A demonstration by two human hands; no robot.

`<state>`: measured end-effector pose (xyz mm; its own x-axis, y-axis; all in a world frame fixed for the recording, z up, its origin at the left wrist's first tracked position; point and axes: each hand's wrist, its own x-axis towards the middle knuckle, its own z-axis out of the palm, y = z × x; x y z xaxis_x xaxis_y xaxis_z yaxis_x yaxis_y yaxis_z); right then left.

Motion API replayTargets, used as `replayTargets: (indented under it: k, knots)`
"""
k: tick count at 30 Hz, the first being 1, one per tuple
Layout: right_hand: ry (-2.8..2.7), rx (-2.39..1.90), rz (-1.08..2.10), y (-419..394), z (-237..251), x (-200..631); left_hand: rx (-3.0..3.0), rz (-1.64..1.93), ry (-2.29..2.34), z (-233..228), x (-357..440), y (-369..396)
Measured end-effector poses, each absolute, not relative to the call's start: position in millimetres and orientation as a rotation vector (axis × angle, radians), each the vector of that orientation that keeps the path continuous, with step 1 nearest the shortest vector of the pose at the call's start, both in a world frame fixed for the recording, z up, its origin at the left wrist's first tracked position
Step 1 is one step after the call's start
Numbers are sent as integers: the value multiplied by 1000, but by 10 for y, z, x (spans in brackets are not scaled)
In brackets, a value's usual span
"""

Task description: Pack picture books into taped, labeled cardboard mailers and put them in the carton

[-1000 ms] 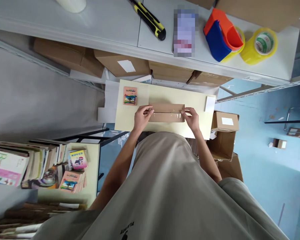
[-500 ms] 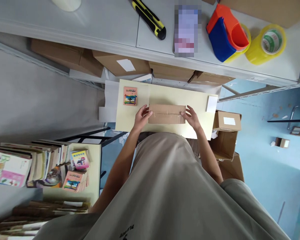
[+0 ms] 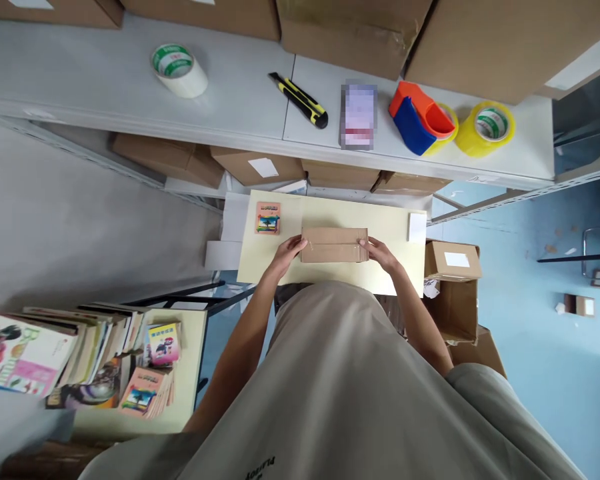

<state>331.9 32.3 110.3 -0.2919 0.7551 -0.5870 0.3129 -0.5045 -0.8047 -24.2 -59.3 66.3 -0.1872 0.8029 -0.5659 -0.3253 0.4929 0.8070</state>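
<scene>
Pale table (image 3: pixel 280 267), cardboard box (image 3: pixel 334 244) between both hands' fingers (image 3: pixel 300 243)

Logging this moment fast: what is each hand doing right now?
Left hand: gripping the left end of the cardboard box.
Right hand: gripping its right end.

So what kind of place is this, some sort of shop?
Probably a packing or mail-order stockroom for books: a taped cardboard box on a small table, tape rolls and a utility knife on the shelf, stacked books nearby.
</scene>
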Motion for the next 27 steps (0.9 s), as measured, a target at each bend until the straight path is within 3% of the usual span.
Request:
replayTargets:
  k: [4, 11, 27]
  knots:
    - [-1170, -1552, 1961, 289, 1195, 3303, 446, 1063, 1411, 753, -235, -585]
    - [-1172, -1520, 1870, 293, 1390, 3389, 551, 1146, 1325, 927, -267, -421]
    - [-1162, -1676, 1921, 246, 1043, 3481, 546, 1049, 1394, 756, -138, -481]
